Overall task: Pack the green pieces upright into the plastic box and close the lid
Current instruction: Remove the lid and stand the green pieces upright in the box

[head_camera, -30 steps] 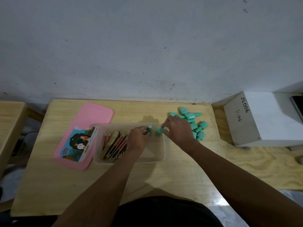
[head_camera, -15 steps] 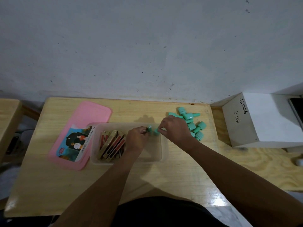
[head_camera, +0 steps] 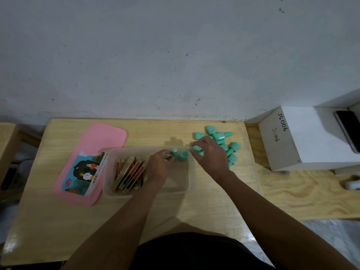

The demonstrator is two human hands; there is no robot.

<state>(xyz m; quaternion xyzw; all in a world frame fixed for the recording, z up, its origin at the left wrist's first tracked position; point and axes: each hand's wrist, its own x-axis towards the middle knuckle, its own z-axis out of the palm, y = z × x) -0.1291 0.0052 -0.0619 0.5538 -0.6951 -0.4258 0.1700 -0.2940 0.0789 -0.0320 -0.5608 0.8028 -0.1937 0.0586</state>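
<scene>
Clear plastic box: left hand reaches into its far right part, fingertips pinching a green piece held on end, long axis near vertical, round top up. Just right of it a second green piece stands in the box, broad base down, neck up, slightly tilted. Right hand is at the box's far right corner, fingers curled round a third green piece, axis unclear; loose green pieces lie on their sides right of the box, pointing every way.
</scene>
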